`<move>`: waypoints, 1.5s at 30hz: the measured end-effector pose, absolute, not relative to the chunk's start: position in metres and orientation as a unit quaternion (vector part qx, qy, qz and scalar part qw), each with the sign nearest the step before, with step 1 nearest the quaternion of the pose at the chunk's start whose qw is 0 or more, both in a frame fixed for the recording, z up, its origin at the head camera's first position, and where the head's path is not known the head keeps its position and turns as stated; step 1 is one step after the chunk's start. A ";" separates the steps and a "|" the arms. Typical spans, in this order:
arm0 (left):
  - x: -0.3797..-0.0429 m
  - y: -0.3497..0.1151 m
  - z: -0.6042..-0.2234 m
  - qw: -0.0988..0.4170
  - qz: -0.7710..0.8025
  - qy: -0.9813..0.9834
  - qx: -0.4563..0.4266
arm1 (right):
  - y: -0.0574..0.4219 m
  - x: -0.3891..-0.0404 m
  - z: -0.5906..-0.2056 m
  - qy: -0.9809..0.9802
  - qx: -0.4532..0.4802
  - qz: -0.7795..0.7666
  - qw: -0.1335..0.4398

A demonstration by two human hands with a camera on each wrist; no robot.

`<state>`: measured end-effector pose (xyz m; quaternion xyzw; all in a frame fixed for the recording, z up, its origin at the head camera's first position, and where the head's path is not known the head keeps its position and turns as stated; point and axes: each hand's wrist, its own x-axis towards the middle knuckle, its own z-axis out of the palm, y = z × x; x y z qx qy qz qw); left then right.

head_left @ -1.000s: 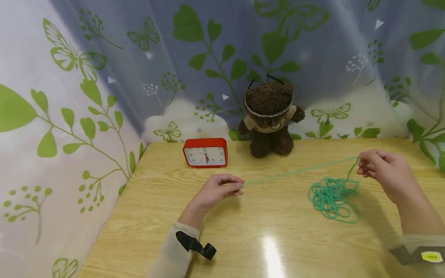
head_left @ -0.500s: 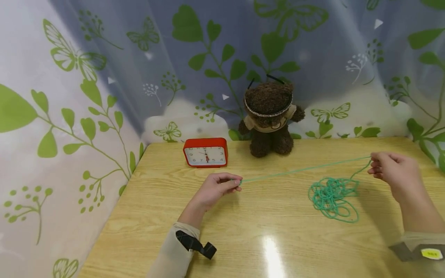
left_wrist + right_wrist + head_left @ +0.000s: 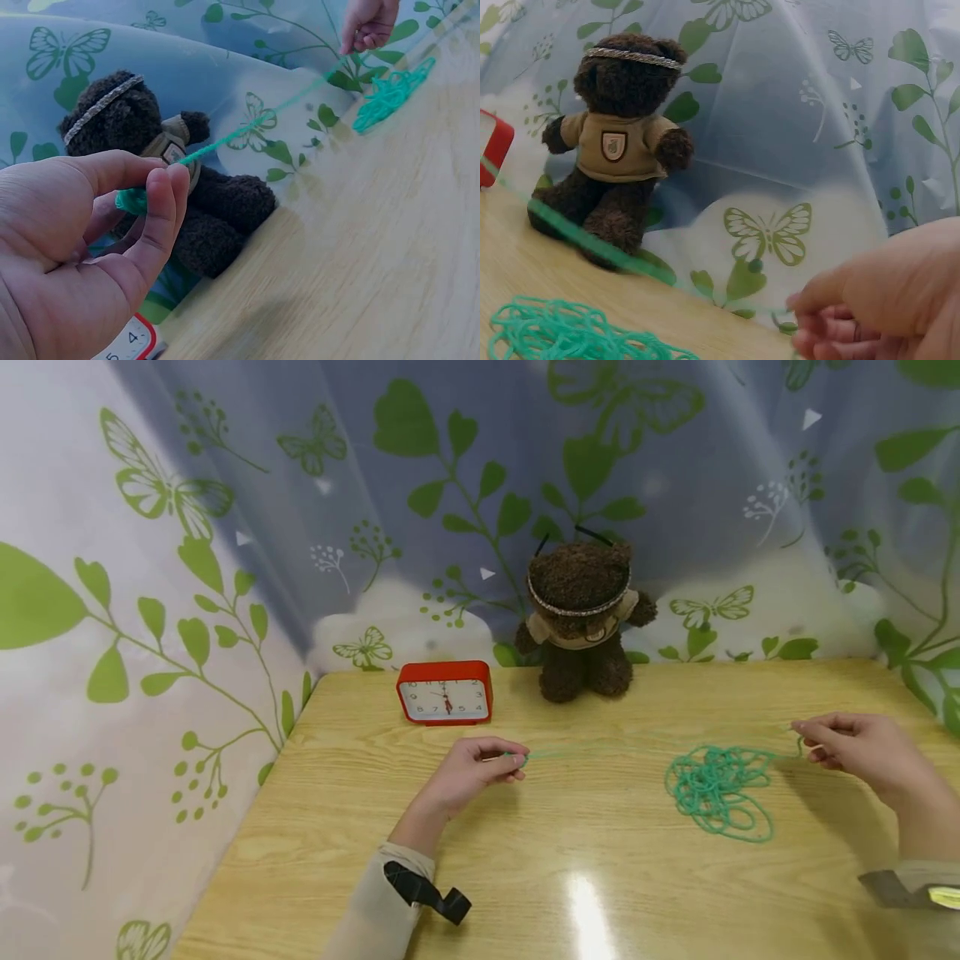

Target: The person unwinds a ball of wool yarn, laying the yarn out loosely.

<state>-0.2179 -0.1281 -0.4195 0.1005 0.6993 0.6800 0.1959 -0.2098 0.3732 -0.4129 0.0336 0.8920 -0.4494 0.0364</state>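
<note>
Green yarn runs as a thin strand (image 3: 247, 133) between my two hands, over the wooden table. My left hand (image 3: 468, 772) pinches it between thumb and fingertips, and a small green wad (image 3: 131, 200) of it sits within those fingers. Thumb and forefinger of my right hand (image 3: 862, 752) pinch the same yarn further along, to the right of a loose tangled heap (image 3: 716, 789). From that hand a short length drops toward the heap, which lies flat on the table. In the head view the strand between the hands looks faint and blurred.
A red alarm clock (image 3: 444, 695) stands behind my left hand. Against the leaf-and-butterfly printed curtain (image 3: 465, 468) at the back sits a brown teddy bear (image 3: 619, 154) in a tan shirt. The wooden tabletop (image 3: 600, 827) reaches back to the curtain.
My right hand first moves right, drawing the strand longer, then comes down lower beside the heap. The left hand stays nearly in place, still holding the yarn.
</note>
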 end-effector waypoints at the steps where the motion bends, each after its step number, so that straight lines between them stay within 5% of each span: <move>1: -0.218 -0.128 -0.420 0.198 0.679 0.700 0.101 | 0.373 -0.210 -0.414 0.904 0.023 -0.423 0.048; 7: -0.218 -0.128 -0.424 0.198 0.683 0.696 0.096 | 0.362 -0.212 -0.412 0.923 0.000 -0.376 0.086; 28: -0.219 -0.125 -0.421 0.207 0.690 0.683 0.119 | 0.271 -0.207 -0.398 0.874 -0.066 -0.478 0.067; 45: -0.217 -0.127 -0.422 0.230 0.671 0.688 0.156 | 0.191 -0.195 -0.439 0.778 -0.198 -0.552 0.224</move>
